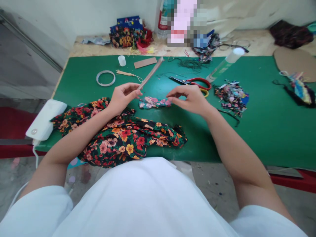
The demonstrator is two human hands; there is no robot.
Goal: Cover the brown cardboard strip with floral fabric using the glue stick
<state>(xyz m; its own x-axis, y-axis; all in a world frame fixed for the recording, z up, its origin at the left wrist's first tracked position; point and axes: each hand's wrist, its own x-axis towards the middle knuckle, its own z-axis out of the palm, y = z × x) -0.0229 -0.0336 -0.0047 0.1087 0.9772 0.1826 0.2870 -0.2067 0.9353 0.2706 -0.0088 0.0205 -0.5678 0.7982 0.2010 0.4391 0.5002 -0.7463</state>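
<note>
My left hand (125, 97) is closed on the lower end of a thin, pale strip (151, 73), which slants up and to the right over the green mat. A small folded piece of teal and pink floral cloth (154, 102) lies between my hands. At its right end, the fingertips of my right hand (189, 98) pinch or touch the cloth. Dark cloth with red and orange flowers (123, 141) is heaped below my left hand. Just behind my right hand lie scissors with red handles (199, 81), partly over a yellow handle (204, 92).
A tape roll (105, 78), white cap (121, 61) and cardboard strip (145, 63) lie at the back left. To the right are a glue stick (224, 65), a pile of fabric scraps (232, 97) and a cardboard oval (296, 64). A white device (46, 119) sits at the left edge.
</note>
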